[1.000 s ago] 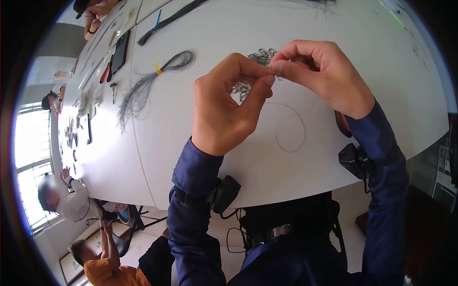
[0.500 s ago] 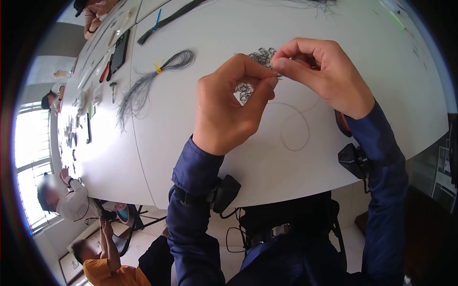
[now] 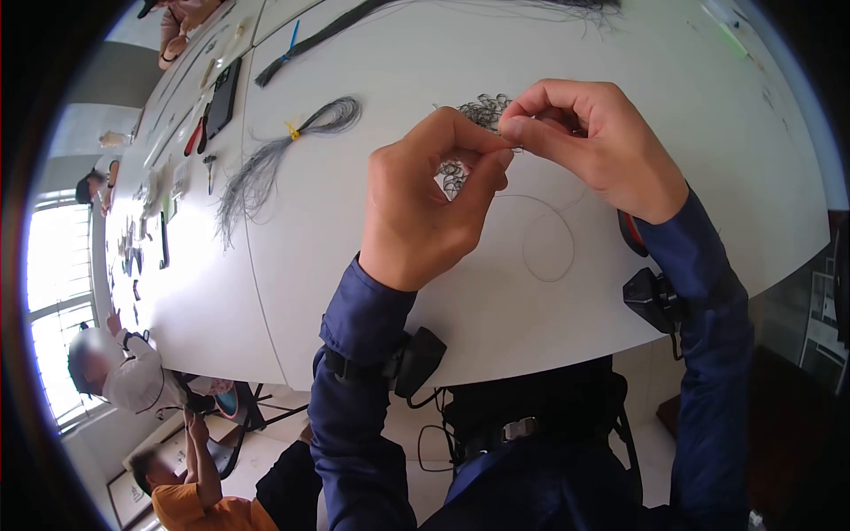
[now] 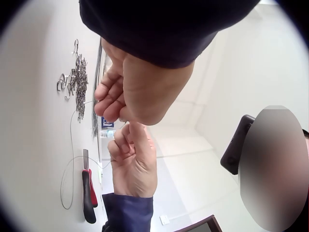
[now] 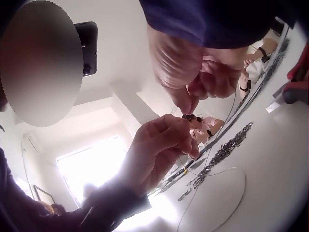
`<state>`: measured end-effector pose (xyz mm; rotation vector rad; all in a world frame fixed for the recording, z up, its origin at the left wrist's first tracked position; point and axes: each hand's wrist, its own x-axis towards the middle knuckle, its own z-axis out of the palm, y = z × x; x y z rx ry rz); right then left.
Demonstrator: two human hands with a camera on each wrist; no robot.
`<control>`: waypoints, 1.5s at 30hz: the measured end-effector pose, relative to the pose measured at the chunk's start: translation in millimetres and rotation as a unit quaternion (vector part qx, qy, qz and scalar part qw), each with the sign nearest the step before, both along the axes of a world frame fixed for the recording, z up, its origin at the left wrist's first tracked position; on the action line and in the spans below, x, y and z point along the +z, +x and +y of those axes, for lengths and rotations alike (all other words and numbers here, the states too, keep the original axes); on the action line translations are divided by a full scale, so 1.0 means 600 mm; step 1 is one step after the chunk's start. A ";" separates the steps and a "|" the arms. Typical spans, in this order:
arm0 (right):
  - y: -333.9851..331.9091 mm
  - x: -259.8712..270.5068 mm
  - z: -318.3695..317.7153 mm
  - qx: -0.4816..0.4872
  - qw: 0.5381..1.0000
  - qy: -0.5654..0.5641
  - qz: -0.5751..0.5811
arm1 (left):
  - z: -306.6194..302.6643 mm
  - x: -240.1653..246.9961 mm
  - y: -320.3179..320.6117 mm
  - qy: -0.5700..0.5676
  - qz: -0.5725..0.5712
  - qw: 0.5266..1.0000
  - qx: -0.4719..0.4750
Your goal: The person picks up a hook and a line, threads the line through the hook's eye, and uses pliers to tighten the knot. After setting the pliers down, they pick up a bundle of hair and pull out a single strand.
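White table point(image 3: 620, 62) lies beneath both hands. Left hand point(image 3: 425, 208) and right hand point(image 3: 593, 142) each pinch the wire point(image 3: 550, 280) between thumb and forefinger, remaining fingers curled; a ring appears to be going onto the wire end, so the next move calls for a steady, fine feed. Wire slack loops on the table just below the fingertips, and the rings point(image 3: 482, 108) lie just beyond them.

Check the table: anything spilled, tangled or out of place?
Nothing stands out. The left hand and right hand pinch the thin wire, whose slack lies in one clean loop on the table. The small metal pieces sit in a loose heap beyond the hands. Only the grey wire bundle fans out past its yellow tie.
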<state>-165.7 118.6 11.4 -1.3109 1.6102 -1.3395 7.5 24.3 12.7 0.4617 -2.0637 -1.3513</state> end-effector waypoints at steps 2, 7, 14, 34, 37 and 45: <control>-0.002 0.002 0.000 0.014 0.999 0.029 -0.002 | -0.004 -0.001 0.001 -0.004 0.005 1.000 0.011; 0.012 0.047 0.016 0.033 0.993 0.106 0.046 | -0.011 -0.002 0.002 -0.036 -0.021 0.998 0.055; 0.003 0.031 0.008 0.008 0.998 0.015 0.065 | -0.001 -0.002 -0.002 -0.032 -0.042 0.999 -0.001; 0.007 0.028 0.010 0.110 0.990 0.092 -0.020 | -0.004 0.010 -0.003 0.109 0.020 0.989 0.095; 0.015 0.030 0.010 0.099 0.993 0.072 -0.006 | -0.007 0.009 -0.002 0.111 0.030 0.989 0.098; 0.037 -0.005 -0.002 0.080 0.994 -0.009 -0.076 | -0.009 0.003 -0.005 0.287 0.130 0.948 0.048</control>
